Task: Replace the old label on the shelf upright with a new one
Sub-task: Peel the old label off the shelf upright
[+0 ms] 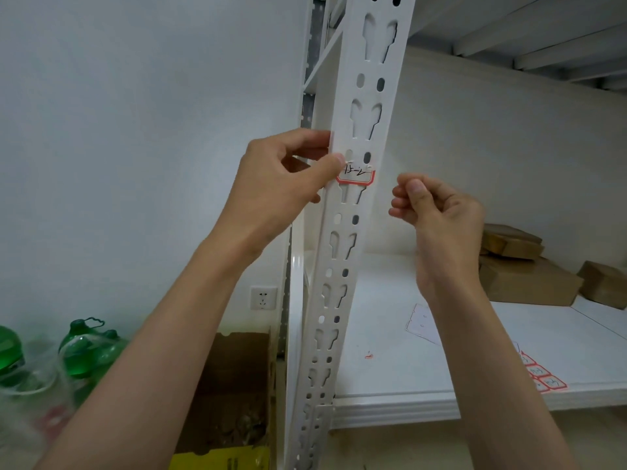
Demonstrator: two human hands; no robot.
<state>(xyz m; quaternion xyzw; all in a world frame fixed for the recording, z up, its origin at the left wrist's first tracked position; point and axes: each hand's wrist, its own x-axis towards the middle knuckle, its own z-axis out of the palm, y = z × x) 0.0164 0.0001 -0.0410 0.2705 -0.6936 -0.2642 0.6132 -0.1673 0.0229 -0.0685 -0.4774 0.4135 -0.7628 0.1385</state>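
**A:** How far had you got at that point?

**B:** From what showed, a red-bordered label (356, 173) with handwriting sat on the front face of the white shelf upright (353, 205), across one of the keyhole slots. Your left hand (281, 179) was at the upright's left edge, thumb tip pressing by the label's left end and the index finger curled round the edge above it.

**A:** And your right hand?

**B:** Your right hand (437, 208) hung just beside the upright, apart from it, fingers curled in with the thumb against the fingertips. Whether you pinched anything there, I could not tell; nothing plainly showed between them.

**A:** So was that the old label or the new one?

**B:** I could not say for certain. The writing was too small to read. On the shelf board (390, 334) lay a sheet of spare labels (543, 373) near the front edge, a pale backing sheet (424, 322) further in, and a small red scrap (368, 356). That scrap and the bare backing made me judge that peeling had already taken place, so the label under your thumb was likely the new one being smoothed down.

**A:** What was left, then?

**B:** If so, you had only to press the right end flat and clear the scraps. If it was the old one, the whole swap was still ahead of you.
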